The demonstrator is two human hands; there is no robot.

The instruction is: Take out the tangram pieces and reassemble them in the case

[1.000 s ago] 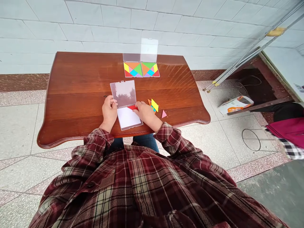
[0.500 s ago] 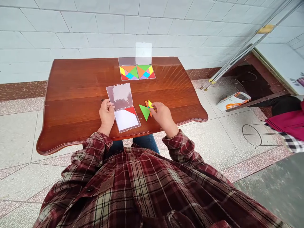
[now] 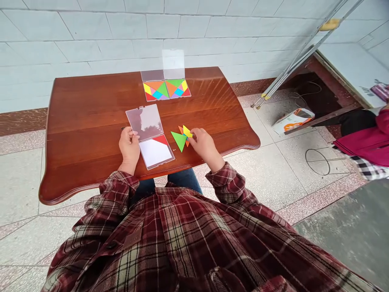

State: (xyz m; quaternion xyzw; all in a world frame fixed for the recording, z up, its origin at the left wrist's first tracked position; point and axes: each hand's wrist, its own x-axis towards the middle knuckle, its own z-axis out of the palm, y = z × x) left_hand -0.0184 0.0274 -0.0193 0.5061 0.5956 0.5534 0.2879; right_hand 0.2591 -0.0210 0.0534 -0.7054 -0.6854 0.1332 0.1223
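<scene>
Right hand (image 3: 204, 144) at yellow piece (image 3: 186, 132) in overlapped pile (image 3: 179, 141), right of open case (image 3: 155, 153); pinch unclear. Left hand (image 3: 129, 148) at lid (image 3: 146, 121) edge, grip unclear. Risk: sideways drag scatters pile.

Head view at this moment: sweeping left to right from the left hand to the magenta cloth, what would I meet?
Left hand → the open case's white base → green triangle → right hand → white-and-orange package → magenta cloth.
</scene>
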